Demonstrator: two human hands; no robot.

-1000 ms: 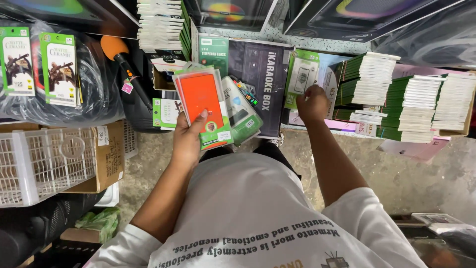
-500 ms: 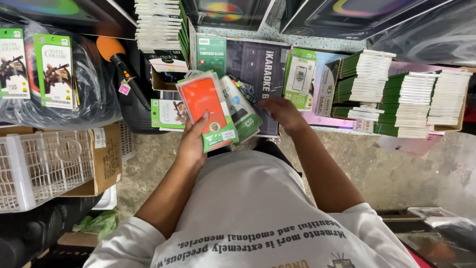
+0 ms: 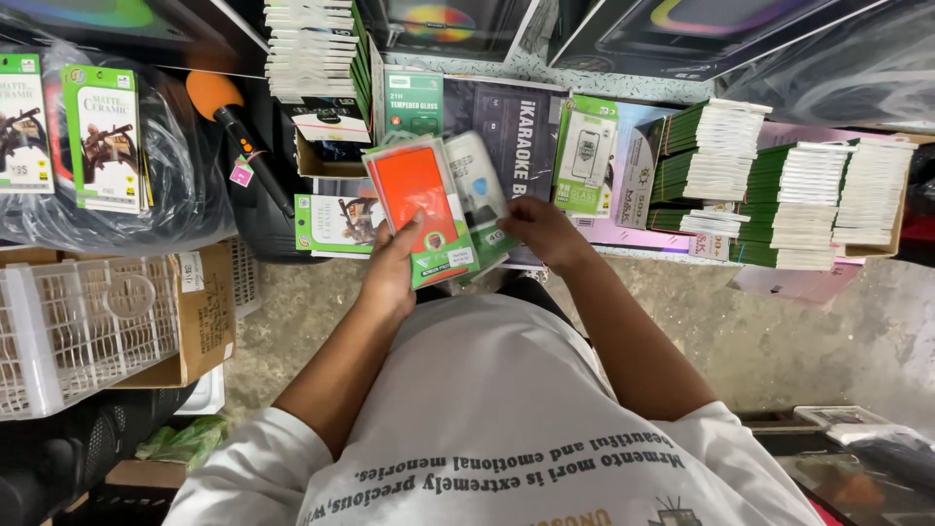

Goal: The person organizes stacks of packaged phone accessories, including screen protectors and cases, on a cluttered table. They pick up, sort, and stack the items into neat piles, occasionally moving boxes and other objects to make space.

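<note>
Our left hand (image 3: 390,278) holds a fanned stack of flat packets (image 3: 433,209), the grip clenched around their lower edge with the thumb pressed on the front of the orange packet (image 3: 414,200) that lies on top. Just behind that orange packet, to the right of the grip, a clear-fronted packet with a green foot (image 3: 482,200) sticks out of the fan. Our right hand (image 3: 541,229) touches the right edge of this packet, fingers curled against it; whether it pinches the packet or only rests on it we cannot tell.

Beyond the grip lies a dark flat box (image 3: 511,127), partly covered by the fan. To the right of the right hand stands a green-and-white screen-protector packet (image 3: 587,156), and further right rows of green-edged packet stacks (image 3: 779,190) sit side by side. Above the left grip rises another tall stack of thin packets (image 3: 312,49). To the left of it, an orange-headed microphone (image 3: 219,102) lies against black wrapped goods, and lower left sits a white plastic basket (image 3: 78,326) beside a cardboard box (image 3: 205,307).
</note>
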